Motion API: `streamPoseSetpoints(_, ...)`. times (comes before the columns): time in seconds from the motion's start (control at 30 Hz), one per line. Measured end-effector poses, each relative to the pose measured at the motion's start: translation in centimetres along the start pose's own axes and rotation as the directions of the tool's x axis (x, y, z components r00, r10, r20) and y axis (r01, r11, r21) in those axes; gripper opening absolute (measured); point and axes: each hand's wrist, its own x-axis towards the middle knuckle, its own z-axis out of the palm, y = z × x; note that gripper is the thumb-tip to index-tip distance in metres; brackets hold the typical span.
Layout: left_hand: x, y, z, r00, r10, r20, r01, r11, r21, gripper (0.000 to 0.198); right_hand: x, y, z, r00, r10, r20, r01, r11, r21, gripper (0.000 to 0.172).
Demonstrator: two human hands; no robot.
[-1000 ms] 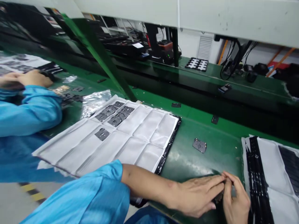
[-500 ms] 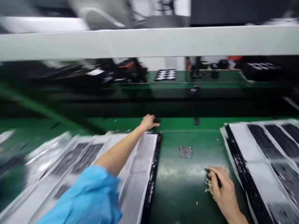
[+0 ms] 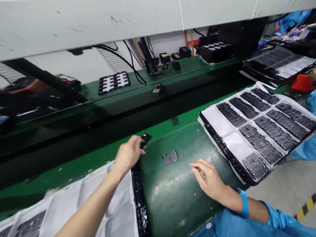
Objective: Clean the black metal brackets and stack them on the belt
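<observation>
My left hand (image 3: 129,152) is closed on a small black plastic part (image 3: 146,139) at the far side of the bench, beside the left tray's corner. My right hand (image 3: 208,177) hovers over or rests on the green mat (image 3: 170,200), thumb and fingertips together. Small pale bits (image 3: 202,173) show under its curled fingers; whether the fingertips pinch one is hidden. Between the hands lies a flat dark grey plastic plate (image 3: 170,157) with small shiny spots. Another small black part (image 3: 175,121) lies farther back on the green strip.
A white-lined tray (image 3: 217,123) with rows of dark plates lies to the right; a similar tray (image 3: 118,200) is at left. A phone-like device (image 3: 157,89) and a slotted tray (image 3: 114,82) sit behind. A white beam (image 3: 148,19) crosses above. Blue sleeves of another person show at right.
The view has turned to the right. My left hand, reaching at the far bench edge before, now holds the black part clear of it. My right hand stays near the pale bits, fingertips together.
</observation>
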Motion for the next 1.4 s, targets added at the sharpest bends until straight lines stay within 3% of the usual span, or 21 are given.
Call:
streamPoseSetpoints(0.07,-3.4,3.8,0.8,0.973,0.176,0.148,-0.148,0.972,-0.181,0.035,0.6,-0.5,-0.3,0.997,0.071,-0.019,-0.069,0.994,0.087,0.028)
streamPoseSetpoints(0.13,-6.6,7.5,1.5,0.88,0.4,0.257,-0.296,0.883,-0.363,0.027,1.3,-1.0,-0.5,0.99,0.142,-0.021,-0.137,0.978,0.16,0.036)
streamPoseSetpoints(0.2,-9.1,10.2,1.9,0.801,0.528,0.281,-0.365,0.804,-0.47,0.022,1.7,-1.5,-0.8,0.984,0.179,0.021,-0.18,0.963,0.2,0.032)
streamPoseSetpoints(0.27,-10.8,11.9,2.2,0.794,0.549,0.26,-0.357,0.768,-0.531,0.021,1.7,-2.1,-1.3,0.979,0.199,0.053,-0.206,0.95,0.236,0.022)
streamPoseSetpoints(0.33,-12.0,12.7,2.4,0.83,0.503,0.242,-0.274,0.745,-0.608,0.022,1.2,-2.6,-1.9,0.973,0.226,0.045,-0.229,0.931,0.285,0.024)
streamPoseSetpoints(0.47,-14.0,13.3,3.6,0.85,0.441,0.287,-0.029,0.584,-0.811,0.03,-0.1,-2.8,-2.8,0.953,0.302,0.003,-0.284,0.896,0.342,0.029)
streamPoseSetpoints(0.53,-14.5,13.4,4.2,0.845,0.453,0.283,0.011,0.515,-0.857,0.035,-0.3,-2.8,-3.0,0.951,0.31,0.011,-0.296,0.895,0.334,0.03)
streamPoseSetpoints(0.6,-14.8,13.3,4.5,0.859,0.44,0.26,-0.011,0.525,-0.851,0.038,-0.5,-3.0,-3.2,0.958,0.282,0.049,-0.283,0.912,0.297,0.028)
streamPoseSetpoints(0.7,-14.9,12.9,4.4,0.88,0.399,0.26,-0.065,0.642,-0.764,0.037,-0.8,-3.8,-4.9,0.976,0.183,0.116,-0.201,0.965,0.169,0.02)
streamPoseSetpoints(0.77,-14.6,12.4,4.2,0.872,0.397,0.287,-0.096,0.713,-0.695,0.036,-0.7,-4.1,-7.7,0.989,0.11,0.096,-0.112,0.994,0.017,0.017)
streamPoseSetpoints(0.83,-14.1,11.9,4.2,0.857,0.408,0.314,-0.122,0.754,-0.646,0.036,-0.6,-3.9,-11.8,0.999,0.047,-0.015,-0.049,0.977,-0.207,0.014)
streamPoseSetpoints(0.93,-13.4,11.4,4.5,0.842,0.424,0.334,-0.145,0.774,-0.617,0.036,-0.2,-2.3,-18.8,0.99,-0.026,-0.137,-0.053,0.84,-0.539,0.011)
streamPoseSetpoints(1.0,-13.1,11.5,4.9,0.831,0.439,0.342,-0.16,0.777,-0.609,0.036,0.2,-0.6,-22.4,0.998,-0.012,-0.064,-0.033,0.744,-0.668,0.012)
streamPoseSetpoints(1.07,-13.0,11.7,5.2,0.822,0.454,0.345,-0.174,0.775,-0.607,0.036,0.7,1.1,-24.4,0.998,0.034,0.059,0.018,0.707,-0.707,0.014)
streamPoseSetpoints(1.2,-12.8,12.1,5.5,0.815,0.466,0.345,-0.186,0.773,-0.607,0.037,1.6,3.2,-25.1,0.971,0.091,0.223,0.097,0.699,-0.708,0.012)
streamPoseSetpoints(1.4,-12.7,11.8,5.8,0.813,0.451,0.368,-0.162,0.783,-0.601,0.037,2.5,4.0,-24.9,0.941,0.146,0.304,0.147,0.635,-0.758,0.018)
